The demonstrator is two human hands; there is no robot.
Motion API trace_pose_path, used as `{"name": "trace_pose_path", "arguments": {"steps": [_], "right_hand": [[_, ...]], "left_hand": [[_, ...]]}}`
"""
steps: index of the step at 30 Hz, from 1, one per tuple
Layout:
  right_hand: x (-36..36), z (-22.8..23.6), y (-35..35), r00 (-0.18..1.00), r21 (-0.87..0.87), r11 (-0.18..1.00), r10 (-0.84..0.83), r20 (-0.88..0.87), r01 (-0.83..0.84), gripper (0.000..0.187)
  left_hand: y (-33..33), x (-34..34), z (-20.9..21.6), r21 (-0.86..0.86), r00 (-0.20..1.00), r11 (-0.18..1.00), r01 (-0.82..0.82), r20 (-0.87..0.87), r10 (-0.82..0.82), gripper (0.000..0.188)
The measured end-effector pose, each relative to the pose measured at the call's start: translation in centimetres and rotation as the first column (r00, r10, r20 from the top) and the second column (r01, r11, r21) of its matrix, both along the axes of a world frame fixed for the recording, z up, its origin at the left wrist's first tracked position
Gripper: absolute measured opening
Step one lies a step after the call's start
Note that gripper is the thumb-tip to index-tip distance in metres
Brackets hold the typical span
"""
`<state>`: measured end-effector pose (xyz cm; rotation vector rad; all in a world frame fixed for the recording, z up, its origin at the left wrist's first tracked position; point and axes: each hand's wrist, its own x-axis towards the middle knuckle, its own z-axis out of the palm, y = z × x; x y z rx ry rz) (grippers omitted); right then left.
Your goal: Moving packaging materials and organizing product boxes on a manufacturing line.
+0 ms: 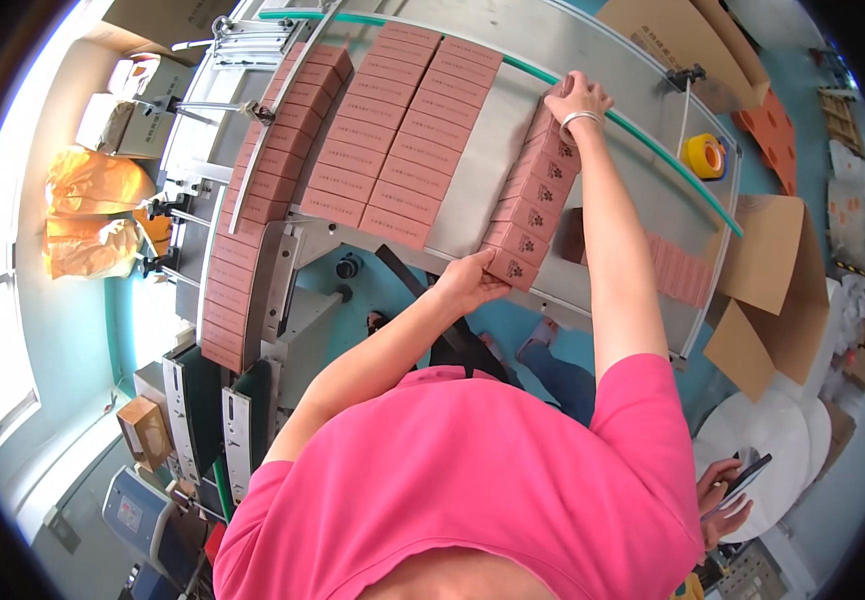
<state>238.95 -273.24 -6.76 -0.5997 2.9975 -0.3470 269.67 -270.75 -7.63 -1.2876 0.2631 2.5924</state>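
Note:
A row of several small pink boxes (pixel 535 195) runs slantwise across the metal table, its printed dark-patterned ends showing. My left hand (pixel 473 282) grips the near end of this row, fingers closed against the last box at the table's front edge. At the far end my right hand (pixel 580 97), with a bracelet at the wrist, is closed over the last box beside the green rail (pixel 643 140). The row is squeezed between both hands; I cannot tell whether it touches the table. To its left, two columns of flat-lying pink boxes (pixel 393 135) stand side by side.
More pink boxes (pixel 238 290) line a curved conveyor track at the left. Tape rolls (pixel 705 157) and further pink boxes (pixel 680 270) are on the table's right side. An open carton (pixel 768 290) stands beyond. Another person's hands (pixel 721 500) hold a phone at lower right.

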Motion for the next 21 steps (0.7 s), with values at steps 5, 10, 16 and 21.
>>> {"name": "trace_pose_path", "arguments": {"steps": [5,10,16,21], "right_hand": [[-2.1,0.4,5.5,1.000,-0.287,0.958,0.008,-0.013,-0.012,0.061],[-2.8,-1.4,11.2,0.978,-0.586,0.785,-0.132,0.160,0.201,0.066],[-3.3,-2.0,15.4,0.875,-0.154,0.968,-0.105,0.472,0.199,0.077],[-3.8,-2.2,19.2,0.957,-0.417,0.862,-0.273,0.098,0.288,0.059]], "left_hand": [[1.1,-0.4,1.2,-0.291,0.995,0.953,0.079,0.077,-0.059,0.032],[2.6,-0.4,1.4,-0.710,0.991,0.697,0.102,0.130,-0.013,0.037],[-0.3,0.4,-2.2,-0.949,0.993,0.292,0.118,0.108,-0.052,0.045],[-1.1,0.2,3.2,-0.805,0.991,0.582,0.119,0.130,-0.022,0.051]]}}
